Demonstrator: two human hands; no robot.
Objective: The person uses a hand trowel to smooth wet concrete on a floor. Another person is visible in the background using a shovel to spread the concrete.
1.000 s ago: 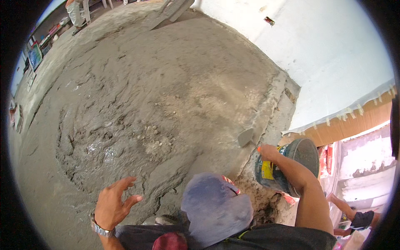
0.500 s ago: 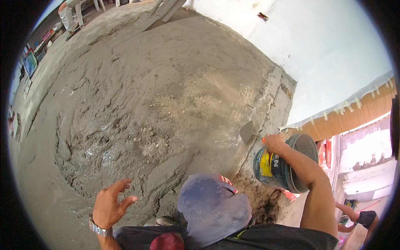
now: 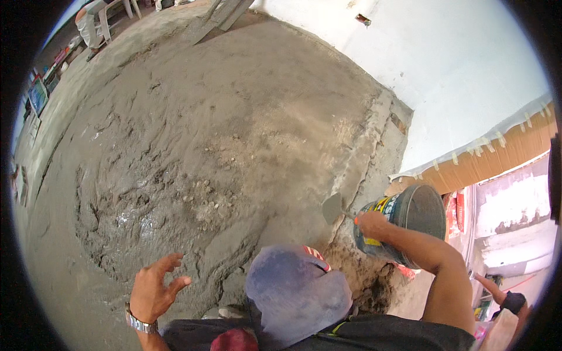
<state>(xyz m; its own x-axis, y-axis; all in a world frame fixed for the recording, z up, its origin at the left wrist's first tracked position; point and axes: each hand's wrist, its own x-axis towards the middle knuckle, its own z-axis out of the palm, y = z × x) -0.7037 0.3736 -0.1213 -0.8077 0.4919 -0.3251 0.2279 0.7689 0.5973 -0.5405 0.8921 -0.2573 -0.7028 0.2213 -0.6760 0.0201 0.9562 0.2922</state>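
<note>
My right hand is closed round the orange handle of a trowel. Its grey blade points left, just over the edge where the wet mortar meets a rough concrete strip. Beside and partly behind that hand, a dark bucket with a yellow label leans over, its mouth facing right. My forearm crosses in front of it. At the lower left, my left hand hovers over the mortar, fingers apart and nothing in them. A metal watch circles that wrist.
A dusty blue cloth-covered shape fills the lower middle, near a maroon rounded thing. A white wall borders the mortar, with brown taped covering low down. Boards lie at the far edge. Other people appear upper left and lower right.
My right hand and the trowel have shifted slightly left and down. The bucket has turned a little, showing more of its mouth. My left hand has hardly moved.
</note>
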